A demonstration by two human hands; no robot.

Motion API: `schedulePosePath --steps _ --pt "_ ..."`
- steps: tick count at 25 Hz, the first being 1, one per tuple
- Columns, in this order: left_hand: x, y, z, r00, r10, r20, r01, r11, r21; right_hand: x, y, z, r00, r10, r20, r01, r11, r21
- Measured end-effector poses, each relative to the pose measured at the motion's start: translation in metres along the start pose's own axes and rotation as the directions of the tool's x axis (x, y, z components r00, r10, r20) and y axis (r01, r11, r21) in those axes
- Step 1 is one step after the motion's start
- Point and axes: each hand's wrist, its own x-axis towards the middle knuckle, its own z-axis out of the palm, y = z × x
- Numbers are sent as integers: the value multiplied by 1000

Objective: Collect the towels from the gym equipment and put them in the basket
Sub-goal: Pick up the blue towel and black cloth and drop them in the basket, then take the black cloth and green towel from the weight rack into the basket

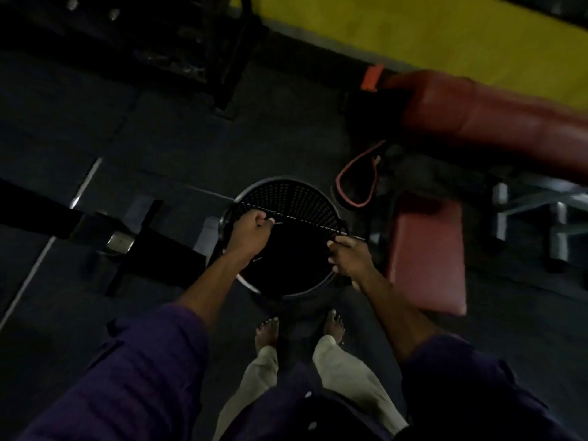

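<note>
Standing on a dark floor (159, 138) made of big flat mats, a person looks down at a round black basket (286, 186) full of little holes. The basket sits right in front of two bare feet (267, 329). A dark towel (296, 249) is held out flat over the basket's open top, with a line of white dots along its upper edge. The left hand (251, 233) grips one end of that edge, its fingers curled and pinching the cloth. The right hand (350, 256) holds the other end, its fingers pinching the cloth too. Both arms have purple sleeves (143, 377) pushed up.

The room is dim. A yellow wall (413, 33) runs across the top right. Below it lies a long red pad (477, 116), and a smaller pink pad (426, 249) sits just beside the basket on the right. A red loop of band (356, 179) lies on the floor near the basket's far side. A black metal rack (191, 43) stands at the top left. Thin pale lines (86, 183) cross the floor on the left.
</note>
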Motion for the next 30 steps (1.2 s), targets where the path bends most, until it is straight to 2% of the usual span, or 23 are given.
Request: schedulePosePath --steps 5,9,13,18,24,26,30 --pt "-14 75 52 969 86 231 -95 995 27 -55 12 -85 991 16 -133 25 953 303" --pt "-62 142 138 880 111 461 -116 993 -18 -110 43 -177 964 89 -252 106 740 664" --pt "-117 187 229 760 36 648 27 996 -87 -159 95 -266 917 128 -377 243 569 785" --pt "-231 225 372 602 4 799 11 1000 -13 -227 187 -383 834 201 -514 423 367 829" --pt "-352 242 519 433 -14 901 -87 995 57 -291 287 -485 738 299 -605 545 266 795" --pt "-382 241 557 401 -7 916 -113 992 57 -308 315 -512 707 333 -624 579 235 781" --pt "-422 250 619 386 50 921 -148 989 9 -325 349 -566 671 371 -642 623 188 759"
